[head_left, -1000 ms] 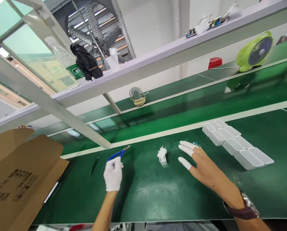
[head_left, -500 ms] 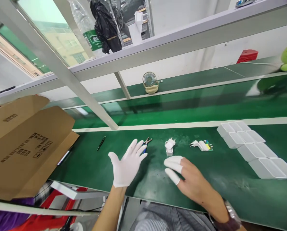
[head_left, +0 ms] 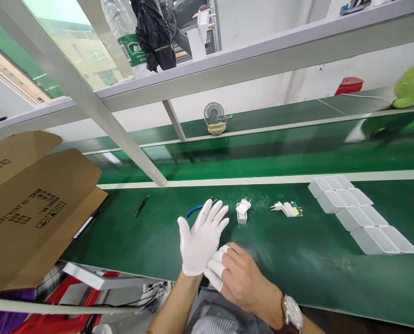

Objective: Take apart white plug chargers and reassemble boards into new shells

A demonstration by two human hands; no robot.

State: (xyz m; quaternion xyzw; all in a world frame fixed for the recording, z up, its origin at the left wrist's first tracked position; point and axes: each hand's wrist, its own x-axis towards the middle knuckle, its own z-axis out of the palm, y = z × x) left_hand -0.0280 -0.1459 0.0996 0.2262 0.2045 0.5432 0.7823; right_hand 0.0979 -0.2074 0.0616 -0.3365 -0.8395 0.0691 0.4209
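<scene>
My left hand point(head_left: 200, 241) wears a white glove and is raised over the bench, palm up and fingers spread, holding nothing. White finger cots cover some fingertips of my right hand point(head_left: 239, 280), whose curled fingers pinch the cuff of that glove at the left wrist. Behind the gloved fingers lie pliers with a blue handle point(head_left: 194, 210), partly hidden. Just beyond the hands, a white plug charger point(head_left: 242, 211) sits on the bench with its housing apart. To its right is another white charger point(head_left: 286, 208) with a circuit board showing.
Several translucent bins point(head_left: 361, 218) stand at the right. Black tweezers point(head_left: 142, 206) lie at the left, beside an open cardboard box point(head_left: 43, 208). A small fan point(head_left: 214, 118) stands behind, under a shelf rail point(head_left: 227, 69) and slanting post point(head_left: 123, 139).
My right hand has moved left to the left glove's cuff, and its fingers have curled in. My left hand has shifted right, now covering more of the pliers. The view has shifted slightly.
</scene>
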